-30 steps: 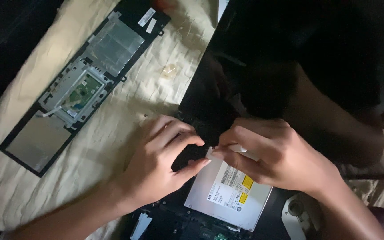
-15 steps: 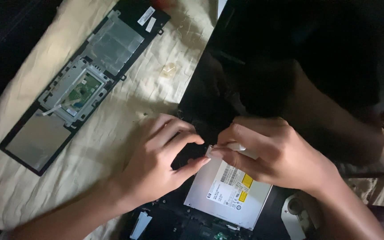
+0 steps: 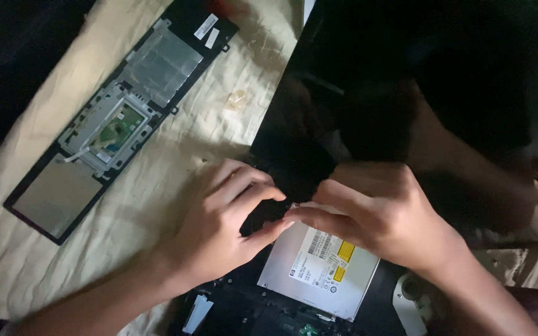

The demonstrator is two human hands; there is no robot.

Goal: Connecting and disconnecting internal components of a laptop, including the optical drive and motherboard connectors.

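My left hand [image 3: 222, 227] curls over the dark laptop base [image 3: 250, 308], its fingers and thumb clamped around a black part just left of the silver optical drive [image 3: 319, 274]. My right hand [image 3: 375, 214] lies over the drive's upper edge. Its thumb and fingers pinch a small pale piece [image 3: 295, 206] right where the two hands meet. What that piece is stays too dim to tell. The drive, with white and yellow labels, sits in the open base below both hands.
A glossy black laptop screen [image 3: 406, 81] stands behind the hands. On the cream cloth [image 3: 157, 186] to the left lies an upturned palm-rest panel [image 3: 119, 118] with a touchpad board. A small clear scrap [image 3: 236, 101] lies near the screen, and a white part [image 3: 415, 298] at the lower right.
Both hands stay in the same spot. My right fingertips have closed in slightly on the left hand's fingertips. Nothing else has moved.
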